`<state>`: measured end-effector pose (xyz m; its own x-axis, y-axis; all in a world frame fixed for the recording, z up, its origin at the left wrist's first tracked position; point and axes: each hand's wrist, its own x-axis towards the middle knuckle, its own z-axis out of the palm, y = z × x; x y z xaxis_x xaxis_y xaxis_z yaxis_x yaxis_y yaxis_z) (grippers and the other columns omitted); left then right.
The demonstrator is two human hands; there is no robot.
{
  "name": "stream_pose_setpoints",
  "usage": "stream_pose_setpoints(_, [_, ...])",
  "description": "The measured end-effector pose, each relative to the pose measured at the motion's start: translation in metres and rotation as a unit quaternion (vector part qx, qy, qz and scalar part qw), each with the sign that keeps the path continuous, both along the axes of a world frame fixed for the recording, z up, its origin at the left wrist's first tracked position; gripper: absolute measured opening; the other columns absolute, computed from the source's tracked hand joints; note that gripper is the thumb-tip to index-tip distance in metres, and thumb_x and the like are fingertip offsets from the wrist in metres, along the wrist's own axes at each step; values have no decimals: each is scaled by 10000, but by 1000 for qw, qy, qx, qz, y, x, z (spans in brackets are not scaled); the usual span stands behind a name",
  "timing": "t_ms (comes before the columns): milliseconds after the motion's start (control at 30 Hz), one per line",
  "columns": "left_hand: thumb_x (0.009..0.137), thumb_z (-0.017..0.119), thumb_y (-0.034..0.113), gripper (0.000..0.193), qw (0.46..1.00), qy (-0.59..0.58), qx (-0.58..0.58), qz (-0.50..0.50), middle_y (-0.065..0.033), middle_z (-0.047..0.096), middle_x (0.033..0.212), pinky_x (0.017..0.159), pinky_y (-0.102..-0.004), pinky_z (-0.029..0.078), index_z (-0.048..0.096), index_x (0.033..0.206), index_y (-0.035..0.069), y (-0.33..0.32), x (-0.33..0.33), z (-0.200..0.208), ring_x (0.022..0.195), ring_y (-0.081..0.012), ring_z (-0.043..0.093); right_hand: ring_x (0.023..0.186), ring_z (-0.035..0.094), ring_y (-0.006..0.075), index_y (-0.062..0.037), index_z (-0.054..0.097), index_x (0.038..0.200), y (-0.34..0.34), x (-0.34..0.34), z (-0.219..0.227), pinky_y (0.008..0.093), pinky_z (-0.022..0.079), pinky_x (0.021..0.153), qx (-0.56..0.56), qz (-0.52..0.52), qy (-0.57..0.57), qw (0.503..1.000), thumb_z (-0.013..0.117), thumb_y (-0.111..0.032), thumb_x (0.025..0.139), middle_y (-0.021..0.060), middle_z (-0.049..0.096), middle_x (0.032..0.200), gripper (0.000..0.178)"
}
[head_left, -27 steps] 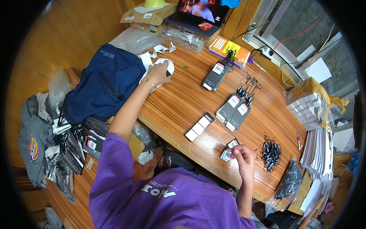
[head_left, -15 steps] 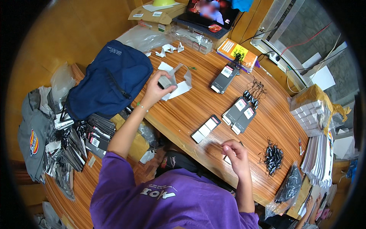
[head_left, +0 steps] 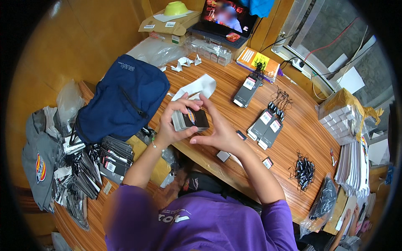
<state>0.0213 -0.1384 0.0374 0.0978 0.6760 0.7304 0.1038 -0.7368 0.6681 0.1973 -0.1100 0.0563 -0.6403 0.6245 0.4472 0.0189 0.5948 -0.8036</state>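
A thick stack of small dark cards [head_left: 200, 120], the top one bearing an oval emblem, rests in my left hand [head_left: 165, 123], whose fingers and thumb grip its edges. My right hand [head_left: 226, 136] is beside the stack's right end with thumb and fingers spread wide, holding nothing. White paper [head_left: 203, 85] lies on the table just beyond my hands. Below my right forearm are a white-faced tag [head_left: 223, 156] and a small dark tag with a label [head_left: 268, 162]. Part of another dark tag [head_left: 241, 135] shows beside my right wrist.
Bundles of dark hang tags with cords [head_left: 247, 90] [head_left: 268, 125] lie to the right, near a heap of black strings [head_left: 302, 171] and snips [head_left: 333, 157]. A navy bag [head_left: 121, 98] and piled tags [head_left: 113, 157] sit left. Wrapped small boxes [head_left: 337, 121] stand right. Another person's hands [head_left: 349, 217] show lower right.
My left hand has come nearer with the card stack, turned so its dark emblem face shows. My right hand has moved up and left from the table's front edge to the stack.
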Motion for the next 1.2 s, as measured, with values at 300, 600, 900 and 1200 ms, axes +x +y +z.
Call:
stream_pose_setpoints(300, [644,805,171,926,968,-140,-170,-118,-97,521,1055,935,-331,389,208,1347,87,4,18,-18,1024,-216,534,1010,540,240,49,449,1206,2,-2,-23,336,401,909,-233,29,-61,970,785,-267,648,153,566,1036,724])
stream_pose_setpoints(600, [650,788,73,941,980,16,-191,-46,-67,518,975,876,-299,403,188,1375,75,2,25,-42,956,-161,524,1177,438,281,12,312,1319,8,42,-21,372,340,991,-70,-143,-148,976,745,-150,696,188,444,1262,776])
stream_pose_setpoints(900, [645,803,112,941,969,112,-213,-58,-67,527,1078,885,-300,416,213,1379,100,-3,28,-57,1012,-160,513,1235,377,318,-88,419,1289,-17,56,20,436,327,992,167,-66,-223,958,668,-32,684,125,397,1328,656])
stream_pose_setpoints(1200, [590,847,284,851,761,144,-453,-440,-78,512,1131,887,-302,409,388,1266,44,-10,78,-21,1054,-170,481,962,560,285,-42,594,1028,-47,95,51,352,442,841,27,-4,-245,969,731,-50,590,107,609,986,459])
